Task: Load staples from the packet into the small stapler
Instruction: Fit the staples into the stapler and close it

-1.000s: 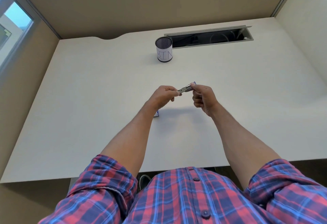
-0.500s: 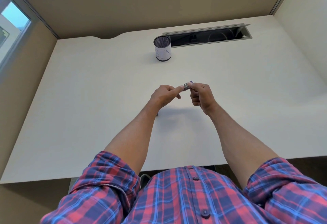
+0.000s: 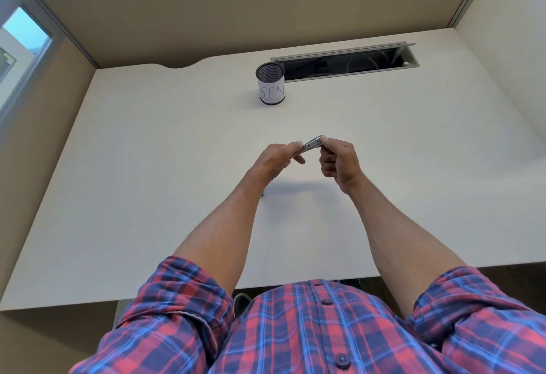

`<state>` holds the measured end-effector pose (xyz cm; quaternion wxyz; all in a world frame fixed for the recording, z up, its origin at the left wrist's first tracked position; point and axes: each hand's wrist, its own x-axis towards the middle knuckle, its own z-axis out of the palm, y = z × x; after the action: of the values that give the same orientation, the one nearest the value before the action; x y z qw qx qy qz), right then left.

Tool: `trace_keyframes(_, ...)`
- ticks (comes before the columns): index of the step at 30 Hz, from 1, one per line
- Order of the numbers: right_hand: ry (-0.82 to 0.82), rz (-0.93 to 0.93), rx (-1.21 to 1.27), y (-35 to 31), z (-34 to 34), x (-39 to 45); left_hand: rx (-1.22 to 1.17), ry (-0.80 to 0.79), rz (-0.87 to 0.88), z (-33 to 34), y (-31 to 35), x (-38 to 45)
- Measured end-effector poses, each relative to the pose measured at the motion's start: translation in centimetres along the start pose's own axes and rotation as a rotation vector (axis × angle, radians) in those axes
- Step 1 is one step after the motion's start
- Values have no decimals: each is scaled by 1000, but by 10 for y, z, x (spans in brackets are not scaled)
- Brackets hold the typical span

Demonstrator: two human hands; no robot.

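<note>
Small metal stapler (image 3: 310, 145) held above white desk (image 3: 147, 166), left hand (image 3: 277, 161) and right hand (image 3: 339, 163) both pinched on its ends, mesh cup marked BIN (image 3: 270, 83) stood behind.

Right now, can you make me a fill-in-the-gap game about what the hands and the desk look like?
1. The small stapler is held up by ____ hands at once.
2. The cup at the back of the desk has the word ____ written on it.
3. The person's shirt has a ____ pattern.
4. The cup stands just to the ____ of the long slot in the desk.

Missing words: two; BIN; checked; left
</note>
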<state>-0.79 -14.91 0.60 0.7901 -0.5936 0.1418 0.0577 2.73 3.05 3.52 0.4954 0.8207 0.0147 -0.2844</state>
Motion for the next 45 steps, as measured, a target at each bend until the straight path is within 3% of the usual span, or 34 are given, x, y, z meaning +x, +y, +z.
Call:
trace_keyframes(7,-37,17,-35,6,4,1,-14,-51,-55,4,2,0)
trace_keyframes(22,-112,-24,-157,9,10,-2,-13,85,-66,10,-2,-1)
trace_keyframes(35,-64,-115,-330,0,23,-4,-150,143,-57,11,2,-4)
trace_keyframes(42,-28,-88,-327,-3,26,0,-234,341,47,20,1,-8)
trace_keyframes(45,-15,-76,-293,-2,26,1,-258,356,79,22,3,-6)
